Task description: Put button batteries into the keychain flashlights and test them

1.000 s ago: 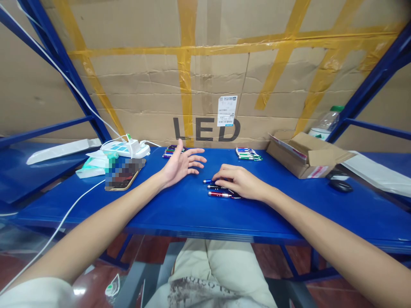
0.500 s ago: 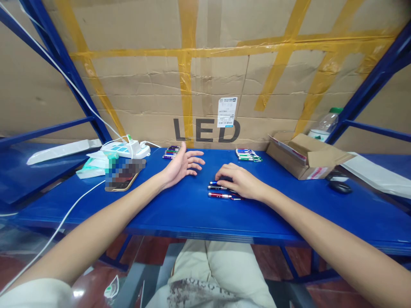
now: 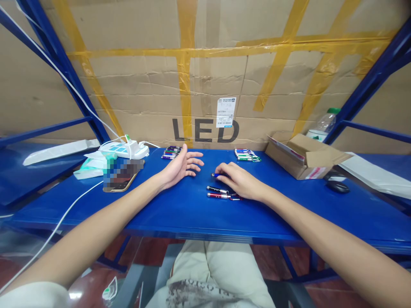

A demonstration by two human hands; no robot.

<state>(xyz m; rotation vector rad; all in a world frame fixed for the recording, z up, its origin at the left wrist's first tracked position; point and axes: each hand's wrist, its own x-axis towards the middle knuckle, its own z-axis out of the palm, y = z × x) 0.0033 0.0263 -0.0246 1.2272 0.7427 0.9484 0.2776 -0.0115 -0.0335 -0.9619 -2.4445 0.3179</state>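
Observation:
My right hand (image 3: 239, 179) pinches a blue penlight (image 3: 215, 175), a small metal tube whose far part is hidden under the fingers. Just below it on the blue table lie a black penlight (image 3: 216, 189) and a red penlight (image 3: 218, 195), side by side, with clips at their right ends. My left hand (image 3: 181, 167) is open, palm turned to the right and fingers spread, holding nothing. Behind its thumb sits a row of dark and purple penlights (image 3: 168, 155). Farther right, a second row of penlights (image 3: 244, 155) has green clips.
At the left are a phone (image 3: 123, 179), a tissue pack (image 3: 90, 167) and a white power strip (image 3: 122, 149) with cables. An opened cardboard box (image 3: 302, 160), a black mouse (image 3: 338, 187) and a plastic bottle (image 3: 326, 122) stand right. A large carton (image 3: 144, 85) walls the back.
My right hand has drawn the blue penlight slightly away from the black one, toward the back of the table. My left hand stays nearly still.

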